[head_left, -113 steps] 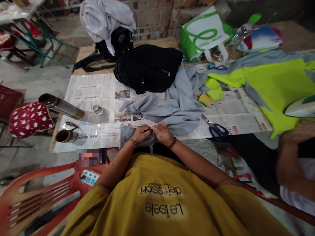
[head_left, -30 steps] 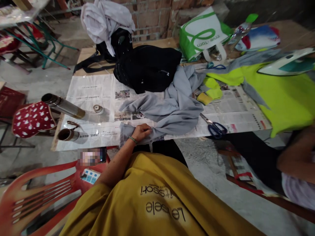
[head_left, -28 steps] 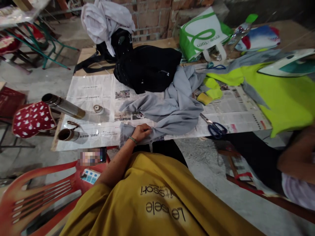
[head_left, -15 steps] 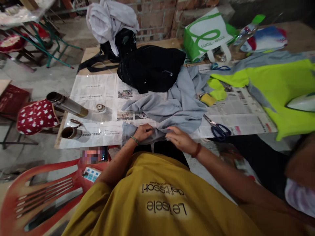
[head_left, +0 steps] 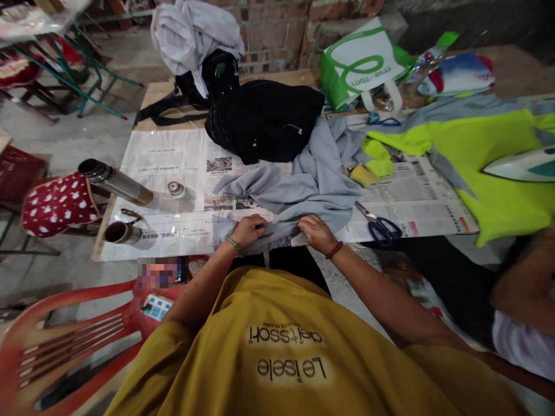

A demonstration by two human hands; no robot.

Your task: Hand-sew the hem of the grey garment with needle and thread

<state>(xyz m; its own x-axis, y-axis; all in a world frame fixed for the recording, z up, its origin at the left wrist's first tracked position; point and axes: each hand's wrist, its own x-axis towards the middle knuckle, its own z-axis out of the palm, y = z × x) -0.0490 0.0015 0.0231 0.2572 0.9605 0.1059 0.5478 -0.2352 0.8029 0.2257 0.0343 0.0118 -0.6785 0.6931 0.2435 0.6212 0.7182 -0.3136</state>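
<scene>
Through the middle of the frame the worktop is stretching, newspaper covering much of it. A yellow-green garment is spreading over the right side. Grey cloth is sprawling from the centre down to the near edge, mostly lying in loose folds. A black bag is sitting just above it, upper centre, and an iron is resting on the garment at the right edge.

Low in the centre, the left hand is holding the cloth in a tight, pinching grip; the right hand, just beside, seems to be pinching it just as narrowly. Whether anything thin is running between them, I'm not managing to tell.

To my eye the handling is standing partway: one short stretch is being held straight, while the bunched remainder is looking unattended. Right of the hands, scissors are lying unheld
</scene>
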